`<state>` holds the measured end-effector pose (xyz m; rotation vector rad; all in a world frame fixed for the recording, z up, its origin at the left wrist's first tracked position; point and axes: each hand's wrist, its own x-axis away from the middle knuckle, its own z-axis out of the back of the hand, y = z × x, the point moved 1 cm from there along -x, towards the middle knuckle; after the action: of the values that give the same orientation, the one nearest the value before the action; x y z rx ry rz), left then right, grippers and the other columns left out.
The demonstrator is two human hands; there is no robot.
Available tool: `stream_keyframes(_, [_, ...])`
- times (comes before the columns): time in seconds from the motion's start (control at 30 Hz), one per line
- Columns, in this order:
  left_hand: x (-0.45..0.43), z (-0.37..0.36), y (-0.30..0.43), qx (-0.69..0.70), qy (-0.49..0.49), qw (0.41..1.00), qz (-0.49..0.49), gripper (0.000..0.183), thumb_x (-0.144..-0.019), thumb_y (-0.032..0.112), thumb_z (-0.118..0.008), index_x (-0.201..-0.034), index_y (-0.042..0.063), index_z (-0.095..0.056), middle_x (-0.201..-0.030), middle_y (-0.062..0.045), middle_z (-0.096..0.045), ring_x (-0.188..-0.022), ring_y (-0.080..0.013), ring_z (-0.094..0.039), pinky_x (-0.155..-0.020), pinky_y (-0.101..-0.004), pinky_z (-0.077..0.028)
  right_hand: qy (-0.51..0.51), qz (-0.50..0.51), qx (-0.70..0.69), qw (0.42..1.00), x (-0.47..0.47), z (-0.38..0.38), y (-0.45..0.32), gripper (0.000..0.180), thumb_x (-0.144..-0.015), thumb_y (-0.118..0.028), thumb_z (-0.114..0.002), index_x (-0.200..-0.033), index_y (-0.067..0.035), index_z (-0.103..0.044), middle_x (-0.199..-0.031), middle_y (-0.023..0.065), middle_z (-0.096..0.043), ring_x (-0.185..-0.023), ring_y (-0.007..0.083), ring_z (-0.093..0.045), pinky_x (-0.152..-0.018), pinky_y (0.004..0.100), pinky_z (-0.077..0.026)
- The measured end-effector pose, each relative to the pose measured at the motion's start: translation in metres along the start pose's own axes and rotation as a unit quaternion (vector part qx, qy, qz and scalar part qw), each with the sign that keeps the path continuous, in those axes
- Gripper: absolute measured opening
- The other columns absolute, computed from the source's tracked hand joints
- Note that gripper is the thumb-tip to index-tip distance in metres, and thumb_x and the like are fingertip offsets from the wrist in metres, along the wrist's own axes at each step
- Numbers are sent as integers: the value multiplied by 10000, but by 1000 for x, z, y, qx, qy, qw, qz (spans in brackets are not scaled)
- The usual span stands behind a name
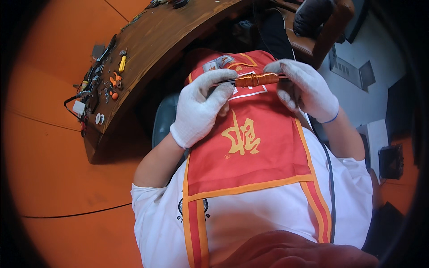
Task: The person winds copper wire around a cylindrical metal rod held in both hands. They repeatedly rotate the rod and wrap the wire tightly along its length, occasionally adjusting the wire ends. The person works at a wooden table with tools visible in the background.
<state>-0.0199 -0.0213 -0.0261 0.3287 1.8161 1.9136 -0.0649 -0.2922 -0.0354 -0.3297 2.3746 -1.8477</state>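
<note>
Above my lap I hold a coil of copper wire (257, 80) wound around a dark rod, lying roughly level between both hands. My left hand (202, 104), in a white knitted glove, pinches the rod's left end between thumb and forefinger. At the right end, my right hand (303, 88), gloved the same way, has its fingers around the rod beside the winding. The right fingertips partly hide that end. Beneath the coil spreads a red apron (248, 134) with orange trim and yellow writing. Small silvery packets (218, 63) rest on the apron just beyond my left hand.
A curved wooden desk (150, 37) stands to the left, bearing a yellow-handled screwdriver (123, 63), orange-handled pliers (116, 80), a small white spool (99, 119) and scattered parts. A brown leather chair (305, 43) is at upper right. A black cable (77, 213) crosses the orange floor.
</note>
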Motion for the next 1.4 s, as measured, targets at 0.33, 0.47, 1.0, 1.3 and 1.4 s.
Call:
stream_keyframes(0.33, [18, 8, 3, 13, -6, 1000, 23, 325, -1056, 142, -626, -1341, -14, -641, -930, -57, -691, -686, -76, -623, -626, -224, -528, 36, 18, 96, 994, 5, -20, -2, 294, -1095, -265, -596, -1271, -41, -667, -875, 40, -647, -715, 74, -589, -636, 216, -486])
stream_keyframes(0.47, [18, 11, 4, 6, -11, 999, 46, 319, -1057, 112, -618, -1339, -37, -626, -941, -88, -699, -719, -106, -632, -641, -238, -526, 16, 70, 176, 982, 3, -26, -5, 304, -1092, -249, -600, -1295, -27, -647, -914, 48, -646, -752, 68, -577, -657, 220, -490])
stream_keyframes(1.0, [40, 42, 4, -365, 5, 923, -117, 491, -936, 240, -770, -1368, 35, -656, -1078, -211, -739, -969, -325, -745, -877, -361, -573, -98, 50, 174, 979, -48, -73, -5, 344, -1104, -325, -521, -1133, -36, -707, -746, 35, -656, -610, 80, -606, -575, 230, -489])
stream_keyframes(1.3, [38, 41, 5, -429, 3, 895, -121, 485, -902, 260, -803, -1322, 52, -680, -1085, -205, -745, -946, -332, -751, -843, -362, -585, -78, -61, 201, 975, -41, -68, -8, 325, -1068, -282, -622, -1243, -24, -713, -1117, 138, -715, -1028, 182, -697, -907, 301, -555])
stream_keyframes(1.4, [35, 43, 5, -426, 2, 898, -105, 454, -896, 248, -807, -1291, 51, -702, -1080, -198, -749, -937, -331, -752, -841, -356, -586, -95, -22, 254, 962, -36, -63, -11, 322, -1076, -289, -619, -1233, -29, -723, -1084, 123, -713, -965, 154, -695, -844, 277, -564])
